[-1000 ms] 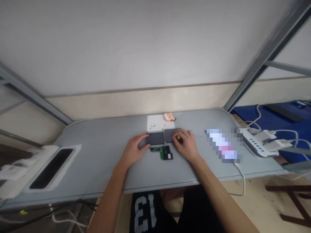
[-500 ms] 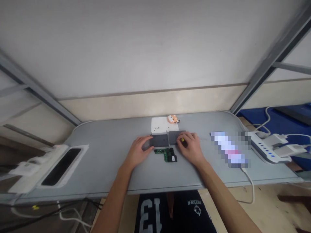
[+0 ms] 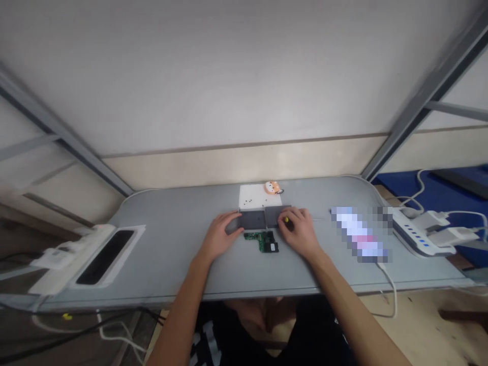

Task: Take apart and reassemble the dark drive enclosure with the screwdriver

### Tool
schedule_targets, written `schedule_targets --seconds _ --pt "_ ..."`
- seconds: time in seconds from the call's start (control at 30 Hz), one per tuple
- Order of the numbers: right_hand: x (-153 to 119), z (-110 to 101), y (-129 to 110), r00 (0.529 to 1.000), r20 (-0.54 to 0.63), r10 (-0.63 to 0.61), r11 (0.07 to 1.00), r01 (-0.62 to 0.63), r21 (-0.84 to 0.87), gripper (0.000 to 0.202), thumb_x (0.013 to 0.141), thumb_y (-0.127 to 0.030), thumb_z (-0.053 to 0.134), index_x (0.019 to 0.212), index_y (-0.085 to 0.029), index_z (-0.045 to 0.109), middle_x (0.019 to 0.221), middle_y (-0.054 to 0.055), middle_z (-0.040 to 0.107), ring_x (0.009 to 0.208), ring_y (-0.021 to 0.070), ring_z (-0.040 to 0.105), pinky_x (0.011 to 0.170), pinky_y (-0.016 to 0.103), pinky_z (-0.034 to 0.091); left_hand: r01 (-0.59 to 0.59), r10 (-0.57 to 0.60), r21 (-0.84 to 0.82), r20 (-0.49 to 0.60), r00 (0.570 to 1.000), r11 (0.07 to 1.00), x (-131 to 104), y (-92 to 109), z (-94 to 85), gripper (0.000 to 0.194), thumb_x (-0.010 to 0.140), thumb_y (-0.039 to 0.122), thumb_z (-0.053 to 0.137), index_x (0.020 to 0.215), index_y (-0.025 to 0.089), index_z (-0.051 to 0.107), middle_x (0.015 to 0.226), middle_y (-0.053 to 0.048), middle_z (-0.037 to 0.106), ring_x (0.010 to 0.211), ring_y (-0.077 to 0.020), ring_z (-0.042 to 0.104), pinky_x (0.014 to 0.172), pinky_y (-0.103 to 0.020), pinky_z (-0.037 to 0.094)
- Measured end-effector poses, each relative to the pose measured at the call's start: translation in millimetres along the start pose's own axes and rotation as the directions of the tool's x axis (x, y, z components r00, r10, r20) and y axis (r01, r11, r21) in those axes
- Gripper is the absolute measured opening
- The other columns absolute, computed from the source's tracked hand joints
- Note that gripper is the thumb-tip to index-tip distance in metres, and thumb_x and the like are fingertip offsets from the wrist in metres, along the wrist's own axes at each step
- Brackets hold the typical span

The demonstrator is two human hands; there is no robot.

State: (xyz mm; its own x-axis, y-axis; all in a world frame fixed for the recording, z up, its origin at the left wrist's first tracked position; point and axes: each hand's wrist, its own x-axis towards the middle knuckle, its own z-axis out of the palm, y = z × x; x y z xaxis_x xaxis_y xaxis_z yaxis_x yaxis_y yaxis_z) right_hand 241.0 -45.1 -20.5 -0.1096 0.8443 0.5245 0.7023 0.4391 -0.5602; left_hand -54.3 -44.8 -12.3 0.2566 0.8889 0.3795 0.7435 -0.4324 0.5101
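Two flat, dark grey casing halves lie side by side at the middle of the desk. My left hand [image 3: 221, 235] grips the left casing half [image 3: 253, 220] by its left end, fingers at the far corner and thumb at the near one. On the right casing half [image 3: 272, 216] rest the fingers of my right hand [image 3: 299, 231], covering its right end. That hand also holds a screwdriver [image 3: 286, 220]; its yellow-tipped handle shows between the fingers and its thin shaft points right. Just in front of the casing halves lies a green circuit board [image 3: 263, 240] with black parts.
Behind the casing sits a white sheet [image 3: 253, 193] with several tiny dark screws and an orange animal-faced item [image 3: 272, 187]. To the right are a lit, blurred phone [image 3: 358, 234] on a cable and a charging strip [image 3: 417, 236]. A dark phone [image 3: 104, 258] lies left, beside a power strip [image 3: 72, 264].
The camera view has shifted slightly, and my legs have parted below the desk. Both hands keep their hold on the casing halves and the screwdriver.
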Motion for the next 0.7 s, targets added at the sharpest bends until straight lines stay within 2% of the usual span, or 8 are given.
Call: schedule_targets --seconds 0.5,0.7 --pt "0.2 0.5 2.8 0.999 -0.031 0.015 1.0 -0.016 -0.013 0.01 0.095 -0.025 0.061 0.092 -0.026 0.071 0.112 0.005 0.075 0.098 0.0285 0.053 0.087 0.044 0.038 0.046 -0.047 -0.015 -0.012 0.999 0.999 -0.3 5.1 -1.7 0.04 0.092 0.034 0.072 0.132 0.029 0.067 0.118 -0.007 0.072 0.116 -0.0265 0.066 0.107 -0.047 0.053" --pt "0.7 -2.1 2.1 1.0 0.002 0.02 1.0 -0.02 -0.004 0.01 0.095 -0.025 0.06 0.091 -0.025 0.069 0.112 0.006 0.075 0.095 0.0273 0.055 0.089 0.044 0.039 0.051 -0.051 -0.011 0.009 0.999 0.999 -1.8 0.2 -1.0 0.044 0.092 0.034 0.074 0.135 0.031 0.066 0.122 -0.006 0.071 0.118 -0.0258 0.064 0.109 -0.046 0.051"
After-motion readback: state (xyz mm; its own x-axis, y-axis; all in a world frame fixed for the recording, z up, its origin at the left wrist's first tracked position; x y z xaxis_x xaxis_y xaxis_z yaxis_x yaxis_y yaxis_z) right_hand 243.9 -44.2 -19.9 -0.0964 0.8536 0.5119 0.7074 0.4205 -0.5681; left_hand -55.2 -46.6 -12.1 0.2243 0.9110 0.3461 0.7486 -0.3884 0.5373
